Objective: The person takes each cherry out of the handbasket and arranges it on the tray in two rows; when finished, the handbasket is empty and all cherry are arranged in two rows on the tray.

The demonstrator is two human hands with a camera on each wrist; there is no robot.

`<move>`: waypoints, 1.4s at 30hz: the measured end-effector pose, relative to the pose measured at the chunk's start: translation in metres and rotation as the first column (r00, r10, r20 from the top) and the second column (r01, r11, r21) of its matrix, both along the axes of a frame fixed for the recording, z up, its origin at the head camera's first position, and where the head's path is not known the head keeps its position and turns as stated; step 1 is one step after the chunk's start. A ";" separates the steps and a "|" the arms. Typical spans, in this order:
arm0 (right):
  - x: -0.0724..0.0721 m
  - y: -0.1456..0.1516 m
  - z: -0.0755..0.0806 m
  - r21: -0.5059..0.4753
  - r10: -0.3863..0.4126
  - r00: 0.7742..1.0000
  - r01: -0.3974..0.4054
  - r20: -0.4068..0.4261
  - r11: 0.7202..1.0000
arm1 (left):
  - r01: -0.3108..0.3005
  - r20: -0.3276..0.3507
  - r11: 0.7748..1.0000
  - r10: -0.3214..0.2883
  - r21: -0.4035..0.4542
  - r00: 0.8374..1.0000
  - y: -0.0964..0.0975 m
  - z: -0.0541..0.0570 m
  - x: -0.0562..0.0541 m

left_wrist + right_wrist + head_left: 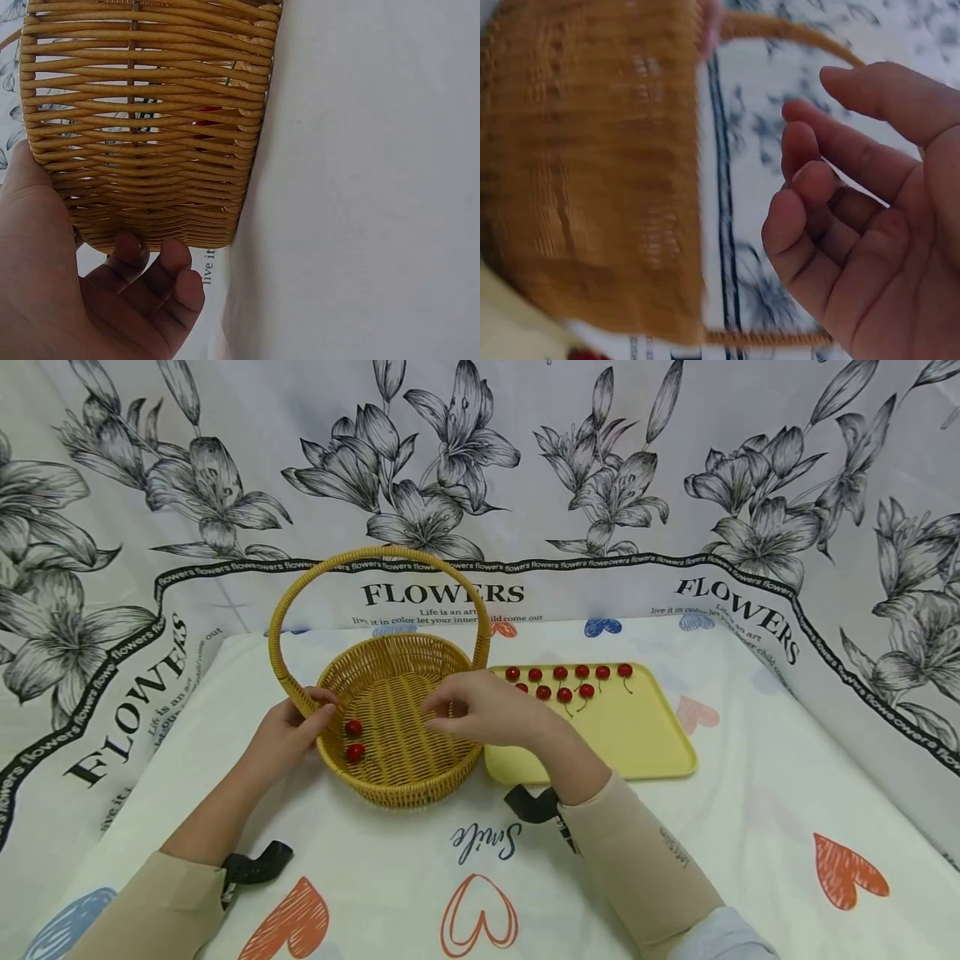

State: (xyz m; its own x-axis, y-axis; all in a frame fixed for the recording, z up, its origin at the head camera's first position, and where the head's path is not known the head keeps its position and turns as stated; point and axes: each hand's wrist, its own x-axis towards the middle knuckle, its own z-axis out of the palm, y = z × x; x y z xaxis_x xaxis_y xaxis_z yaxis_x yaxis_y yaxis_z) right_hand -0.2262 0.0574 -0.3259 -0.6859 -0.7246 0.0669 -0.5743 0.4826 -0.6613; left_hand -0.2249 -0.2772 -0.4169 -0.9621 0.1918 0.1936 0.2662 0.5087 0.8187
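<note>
A round yellow-brown wicker basket [408,792] with a tall hoop handle [378,553] stands left of centre in the head view. My left hand [287,735] grips its left rim by the handle's base, thumb inside and fingers around the outer wall. Two red cherries [354,752] lie inside, near the left wall. Over the basket's right side hovers my right hand [487,710], its fingers loosely bent. In the right wrist view, nothing is between the thumb and fingers of that hand [870,202].
Right of the basket lies a yellow tray [630,739]. Several stemmed cherries [564,694] line up in two rows along its far side; my right arm overlaps its near left part. A white printed cloth [750,860] covers the table, and a flower-patterned curtain [525,527] hangs behind.
</note>
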 end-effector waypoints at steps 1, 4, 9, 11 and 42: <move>0.001 -0.010 -0.002 0.035 0.024 0.999 -0.023 -0.026 0.999 | -0.003 -0.001 1.000 0.003 -0.001 1.000 0.000 0.000 0.000; 0.001 -0.039 -0.009 0.126 0.082 0.994 -0.073 -0.067 0.989 | -0.010 -0.005 1.000 0.010 -0.008 1.000 -0.001 0.000 0.000; -0.003 -0.080 -0.022 0.260 0.106 0.993 -0.089 -0.052 0.962 | -0.012 -0.006 1.000 0.012 -0.021 1.000 -0.001 -0.001 0.000; -0.006 -0.093 -0.028 0.319 0.118 0.992 -0.095 -0.053 0.943 | -0.012 -0.007 1.000 0.012 -0.024 1.000 -0.001 -0.001 0.000; -0.006 -0.101 -0.030 0.414 0.138 0.980 -0.066 -0.147 0.908 | -0.017 -0.006 1.000 0.017 -0.016 1.000 0.001 -0.002 -0.001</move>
